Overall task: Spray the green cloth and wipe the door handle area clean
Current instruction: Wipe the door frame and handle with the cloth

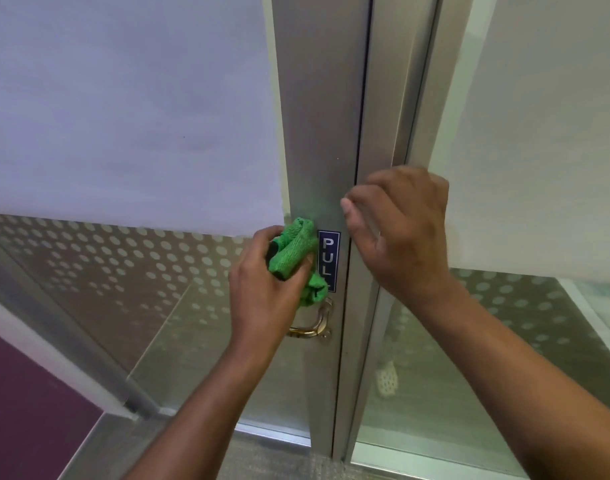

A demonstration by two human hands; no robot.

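I see my left hand (267, 282) closed around the bunched green cloth (294, 252), pressing it against the metal door frame (317, 133). The cloth sits just left of the blue PULL sign (329, 259) and overlaps its lower left edge. Directly below that hand, the brass door handle (317, 322) shows, partly hidden behind my palm and the hanging end of the cloth. My right hand (405, 233) is empty, fingers loosely curled, resting against the frame edge to the right of the sign, close to the other hand but apart from it. Frosted glass (123, 109) with a dotted band fills the space left of my left hand.
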